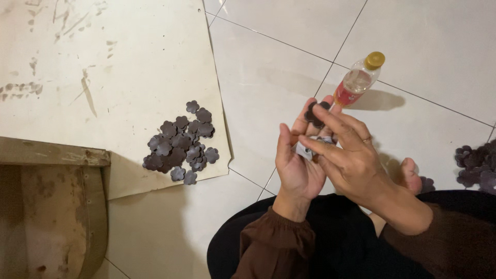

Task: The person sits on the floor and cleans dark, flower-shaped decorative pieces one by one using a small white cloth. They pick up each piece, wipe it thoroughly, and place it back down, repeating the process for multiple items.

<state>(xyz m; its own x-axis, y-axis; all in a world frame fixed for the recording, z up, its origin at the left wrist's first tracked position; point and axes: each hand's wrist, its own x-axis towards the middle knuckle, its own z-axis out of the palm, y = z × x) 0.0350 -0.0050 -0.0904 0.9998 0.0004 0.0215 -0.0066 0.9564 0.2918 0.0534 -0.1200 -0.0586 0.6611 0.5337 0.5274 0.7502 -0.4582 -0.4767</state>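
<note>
My left hand (295, 165) is raised palm-up over my lap, holding a dark flower-shaped cutout (315, 113) at its fingertips and a small white and grey object (305, 150) against the palm. My right hand (345, 155), with a ring on one finger, lies across the left hand, its fingers pressing on the cutout and the small object. A pile of several matching dark flower cutouts (181, 144) lies on a stained white board (103, 77) to the left, apart from both hands.
A small plastic bottle (357, 80) with a yellow cap and red label stands on the tiled floor beyond my hands. More dark cutouts (476, 164) lie at the right edge. A worn wooden bench (51, 206) sits lower left. My foot (411, 174) rests near the right hand.
</note>
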